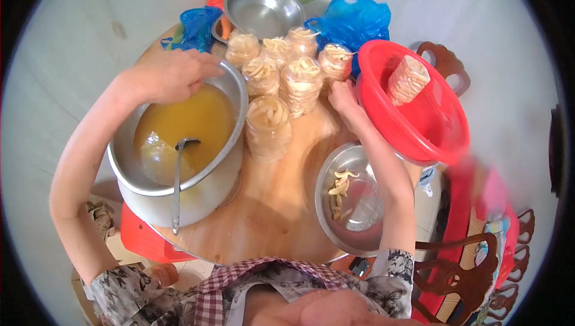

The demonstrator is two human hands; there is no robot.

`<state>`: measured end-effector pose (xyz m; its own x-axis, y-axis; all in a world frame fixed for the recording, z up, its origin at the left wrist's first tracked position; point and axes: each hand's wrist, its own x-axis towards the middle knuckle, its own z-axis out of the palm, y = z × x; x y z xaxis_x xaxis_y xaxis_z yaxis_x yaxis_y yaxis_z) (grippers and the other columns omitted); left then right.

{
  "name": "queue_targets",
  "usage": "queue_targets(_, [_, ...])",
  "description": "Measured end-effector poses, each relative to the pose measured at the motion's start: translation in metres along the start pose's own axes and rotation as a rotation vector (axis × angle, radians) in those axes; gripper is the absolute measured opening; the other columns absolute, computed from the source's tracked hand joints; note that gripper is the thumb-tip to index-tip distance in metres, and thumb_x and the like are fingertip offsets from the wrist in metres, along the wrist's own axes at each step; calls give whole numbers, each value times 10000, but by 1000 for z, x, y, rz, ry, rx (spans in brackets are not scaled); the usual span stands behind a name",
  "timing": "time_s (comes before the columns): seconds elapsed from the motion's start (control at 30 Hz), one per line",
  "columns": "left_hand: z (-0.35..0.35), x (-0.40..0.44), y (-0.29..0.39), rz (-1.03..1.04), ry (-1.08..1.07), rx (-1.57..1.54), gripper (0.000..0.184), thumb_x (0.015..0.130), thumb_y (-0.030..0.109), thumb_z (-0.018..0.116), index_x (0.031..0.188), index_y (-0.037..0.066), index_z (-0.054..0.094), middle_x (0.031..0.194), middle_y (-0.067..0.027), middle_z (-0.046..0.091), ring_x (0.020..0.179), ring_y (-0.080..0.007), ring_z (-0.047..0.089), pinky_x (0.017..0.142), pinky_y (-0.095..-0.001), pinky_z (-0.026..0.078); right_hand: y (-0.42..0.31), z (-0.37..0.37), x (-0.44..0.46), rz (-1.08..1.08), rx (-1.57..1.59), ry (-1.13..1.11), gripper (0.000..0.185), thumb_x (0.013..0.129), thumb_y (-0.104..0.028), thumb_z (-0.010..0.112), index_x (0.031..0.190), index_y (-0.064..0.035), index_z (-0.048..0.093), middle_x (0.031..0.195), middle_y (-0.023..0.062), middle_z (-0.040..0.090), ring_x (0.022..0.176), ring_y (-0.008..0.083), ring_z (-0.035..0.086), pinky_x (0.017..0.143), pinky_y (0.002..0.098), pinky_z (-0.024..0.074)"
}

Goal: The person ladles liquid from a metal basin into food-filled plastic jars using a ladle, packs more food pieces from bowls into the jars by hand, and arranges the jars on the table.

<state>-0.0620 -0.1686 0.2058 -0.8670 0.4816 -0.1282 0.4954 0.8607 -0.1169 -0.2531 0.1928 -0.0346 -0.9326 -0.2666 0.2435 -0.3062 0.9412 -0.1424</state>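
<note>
My left hand [176, 76] is over the far rim of a large metal pot [118, 173], fingers loosely stretched toward the jars, holding nothing I can see. Yellowish liquid [206, 113] fills much of the pot, and a ladle [177, 191] leans over its near rim. Several clear jars packed with pale strips stand grouped on the wooden table [263, 212]; the nearest is a squat jar [269, 128]. My right hand [345, 99] has its fingers curled at the lower side of the back-right jar [335, 62]; the fingertips are partly hidden.
A metal basin [366, 206] with a few pale pieces [340, 191] lies under my right forearm. At right, a red basket [440, 116] holds a filled jar [408, 80] on its side. Behind the jars are a steel bowl [263, 11] and blue plastic bags [353, 20]. Chairs [458, 275] stand lower right.
</note>
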Motion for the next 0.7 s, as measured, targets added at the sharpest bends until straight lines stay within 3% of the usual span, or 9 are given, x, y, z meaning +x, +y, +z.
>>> queue_targets(0.07, [6, -1, -3, 89, 17, -38, 464, 872, 27, 571, 1335, 57, 588, 1474, -121, 507, 1293, -341, 517, 1090, -434, 427, 1, -3, 12, 4, 101, -50, 334, 818, -75, 565, 1121, 2, 684, 1137, 232, 691, 1179, 435, 562, 1021, 540, 425])
queue_targets(0.17, [3, 0, 3, 96, -8, -20, 445, 887, 43, 569, 1331, 59, 595, 1476, -116, 505, 1306, -341, 502, 1103, -436, 415, -3, 5, 11, -10, 33, -20, 398, 822, -83, 563, 1205, -8, 643, 1219, 207, 667, 1184, 421, 565, 1010, 544, 435])
queue_targets(0.23, [9, 8, -1, 126, 4, -16, 441, 890, 48, 571, 1331, 59, 595, 1473, -115, 506, 1313, -338, 494, 1104, -436, 411, -30, -29, -7, 41, -66, -167, 358, 835, -96, 557, 1164, -9, 667, 1257, 206, 644, 1196, 412, 567, 1012, 538, 440])
queue_targets(0.37, [6, 21, 4, 114, 6, -65, 444, 897, 57, 579, 1341, 58, 586, 1464, -112, 513, 1323, -327, 481, 1106, -437, 396, -72, -107, -74, -108, -183, -334, 216, 848, -136, 596, 998, -22, 701, 992, 208, 708, 921, 381, 701, 777, 507, 558])
queue_targets(0.43, [0, 22, 12, 133, 9, -59, 446, 896, 54, 578, 1341, 58, 584, 1462, -111, 516, 1313, -328, 489, 1098, -437, 400, -83, -152, -119, -214, -182, -183, 214, 893, -231, 604, 948, -55, 714, 844, 185, 713, 815, 374, 708, 694, 501, 558])
queue_targets(0.5, [0, 25, 16, 150, 2, -49, 447, 894, 51, 577, 1341, 59, 583, 1459, -111, 519, 1303, -329, 497, 1089, -436, 403, -76, -201, -142, -122, -211, -143, 260, 934, -302, 584, 907, -86, 727, 825, 181, 712, 799, 376, 701, 687, 501, 550])
queue_targets(0.57, [2, 27, 16, 183, 54, -32, 438, 889, 44, 575, 1326, 60, 591, 1460, -116, 518, 1276, -337, 516, 1067, -447, 418, -53, -254, -139, 7, -152, 59, 294, 949, -357, 582, 923, -102, 727, 823, 162, 715, 786, 377, 694, 686, 499, 550])
queue_targets(0.63, [1, 33, 18, 218, 62, -4, 441, 880, 36, 581, 1319, 60, 595, 1453, -123, 525, 1272, -340, 519, 1057, -451, 425, 12, -268, -108, 103, -247, 298, 407, 933, -386, 573, 799, -34, 728, 767, 184, 707, 772, 398, 699, 698, 526, 553])
queue_targets(0.7, [-7, 43, 28, 229, 76, 21, 444, 870, 29, 587, 1312, 60, 600, 1445, -130, 531, 1267, -342, 523, 1047, -455, 433, 89, -273, -70, 180, -284, 197, 515, 915, -503, 583, 992, -11, 715, 979, 244, 707, 950, 403, 691, 809, 527, 553])
